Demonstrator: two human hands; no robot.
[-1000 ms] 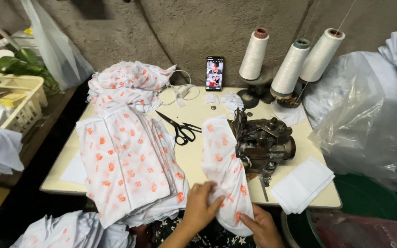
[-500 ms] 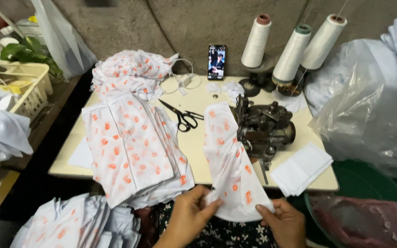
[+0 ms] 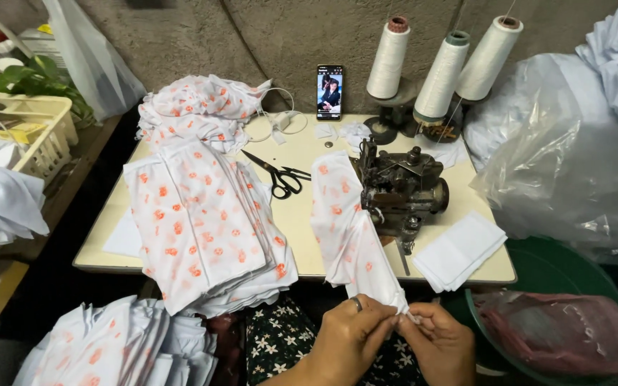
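A: So where does the strip (image 3: 348, 236) lie from the hands?

B: Up and away from them. Its near end is pinched between both hands just below the counter (image 3: 295, 214) edge, over the lap; from there it runs up across the edge and onto the top, ending beside the sewing machine (image 3: 402, 189).

A: And its long axis?

B: Near to far, leaning a little leftward as it climbs. The far end touches the machine's left side, or lies just against it; I can't tell whether any of it sits under the foot.

A: Which hand is nearer the cloth?

B: Both are on it. The left hand (image 3: 348, 339) is closed over the end, thumb and fingers curled around the fabric, a ring showing. The right hand (image 3: 441, 343) meets it from the right, fingertips pinched shut on the very tip. They touch each other there.

A: So neither is open?

B: No, both are closed on the same end, the right with the finer pinch.

A: Anything else close by?

B: Scissors (image 3: 280, 175) lie to the left of the strip on the counter, well apart from the hands. A stack (image 3: 202, 221) of the same spotted cloth hangs over the front edge further left, and a white folded pile (image 3: 459, 250) sits right of the machine
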